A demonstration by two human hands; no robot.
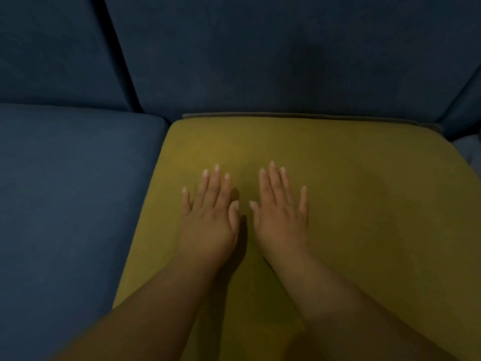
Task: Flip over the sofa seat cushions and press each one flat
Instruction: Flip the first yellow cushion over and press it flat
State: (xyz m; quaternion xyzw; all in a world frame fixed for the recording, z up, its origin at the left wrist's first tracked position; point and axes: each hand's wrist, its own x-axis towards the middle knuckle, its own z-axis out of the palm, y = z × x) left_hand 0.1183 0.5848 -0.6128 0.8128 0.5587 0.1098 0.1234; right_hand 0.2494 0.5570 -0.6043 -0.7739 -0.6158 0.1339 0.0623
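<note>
Left hand (209,220), right hand (280,217) atop cushion (369,178)

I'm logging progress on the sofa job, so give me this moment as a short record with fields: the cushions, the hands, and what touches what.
left hand: flat, fingers straight, palm down on the yellow seat cushion
right hand: flat, palm down on the same cushion, beside the left hand with a small gap between them
yellow seat cushion: lying in its seat, rear edge against the back cushions
blue seat cushion: next seat to the left, no hand on it
back cushions: dark blue, upright
lighting: dim
</note>
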